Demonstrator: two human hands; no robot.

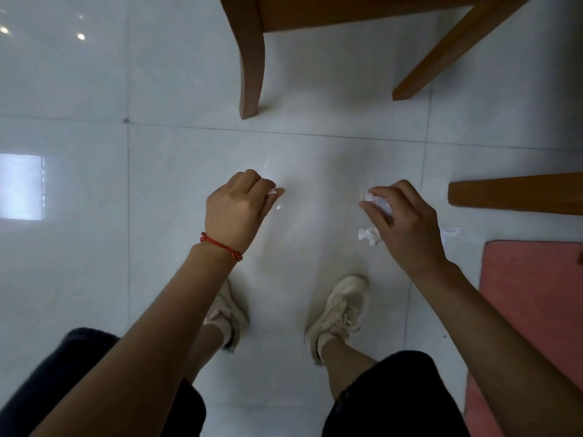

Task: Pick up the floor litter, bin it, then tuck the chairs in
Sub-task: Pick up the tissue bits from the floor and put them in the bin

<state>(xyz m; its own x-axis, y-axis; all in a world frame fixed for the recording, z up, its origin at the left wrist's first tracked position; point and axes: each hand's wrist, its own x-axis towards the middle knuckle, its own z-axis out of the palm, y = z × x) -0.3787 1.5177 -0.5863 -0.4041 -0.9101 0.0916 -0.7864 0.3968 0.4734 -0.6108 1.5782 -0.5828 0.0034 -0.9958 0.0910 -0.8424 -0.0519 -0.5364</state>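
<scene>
Both forearms reach over the white floor (94, 89). Left hand (235, 212) fingers curl round a paper scrap (272, 193); right hand (407, 222) pinches crumpled paper (380, 203). More litter (367, 236) lies at five o'clock; chair legs (250, 74) at twelve.

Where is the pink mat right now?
In the head view, the pink mat lies on the white tiled floor at the right edge, beside the person's right arm and below a wooden chair leg.

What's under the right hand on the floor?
A crumpled white paper scrap lies on the tile floor, partly covered by the right hand, which grips another paper wad. Anything further beneath is hidden.
</scene>
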